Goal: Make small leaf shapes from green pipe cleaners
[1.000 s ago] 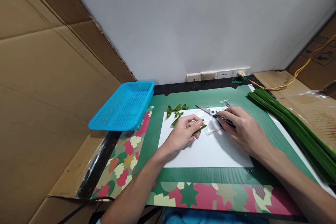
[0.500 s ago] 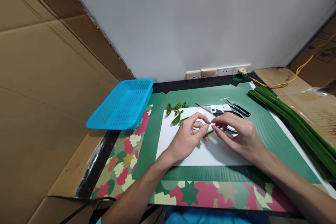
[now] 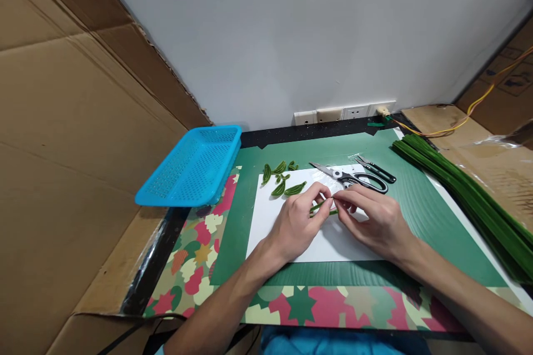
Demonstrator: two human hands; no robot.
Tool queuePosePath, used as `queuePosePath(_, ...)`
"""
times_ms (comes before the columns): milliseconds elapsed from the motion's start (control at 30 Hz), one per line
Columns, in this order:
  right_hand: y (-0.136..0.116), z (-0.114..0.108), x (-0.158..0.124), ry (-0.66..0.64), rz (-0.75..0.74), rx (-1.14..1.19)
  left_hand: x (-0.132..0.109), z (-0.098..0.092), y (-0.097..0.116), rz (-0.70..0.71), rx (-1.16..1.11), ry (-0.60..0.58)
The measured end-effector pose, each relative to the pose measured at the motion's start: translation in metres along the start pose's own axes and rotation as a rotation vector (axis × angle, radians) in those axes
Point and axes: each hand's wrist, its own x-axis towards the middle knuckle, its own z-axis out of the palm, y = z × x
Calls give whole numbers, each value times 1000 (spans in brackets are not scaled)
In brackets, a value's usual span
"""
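Green mat [image 3: 416, 199] against a grey wall, white sheet [image 3: 266, 222] on it. Left hand [image 3: 302, 219] and right hand [image 3: 370, 222] meet over the sheet, fingertips of both pinched on a short green strand [image 3: 320, 208]. Its long axis runs roughly left-right. Scissors [image 3: 350, 177] just behind, blades pointing left. Folded green pieces [image 3: 283, 180] nearby. Blue basket [image 3: 191, 166] at left, only mesh showing inside. Green stem bundle [image 3: 462, 194] far right.

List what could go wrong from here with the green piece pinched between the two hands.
1. The green piece is small and held only at the fingertips of the left hand and right hand; it may slip or bend unevenly.
2. The scissors lie just beyond the right hand, blades bare; a careless reach could catch them.
3. The loose green leaves sit close to the left hand; a sweep might scatter them.
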Motion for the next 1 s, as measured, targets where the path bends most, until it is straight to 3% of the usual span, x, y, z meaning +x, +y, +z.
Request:
queuePosePath(600,0,-3,-1,-29,-36,3,1,2,-2,74,-10,11)
queuePosePath(1000,5,-1,-2,-77,-2,104,7,-10,-7,112,74,-46)
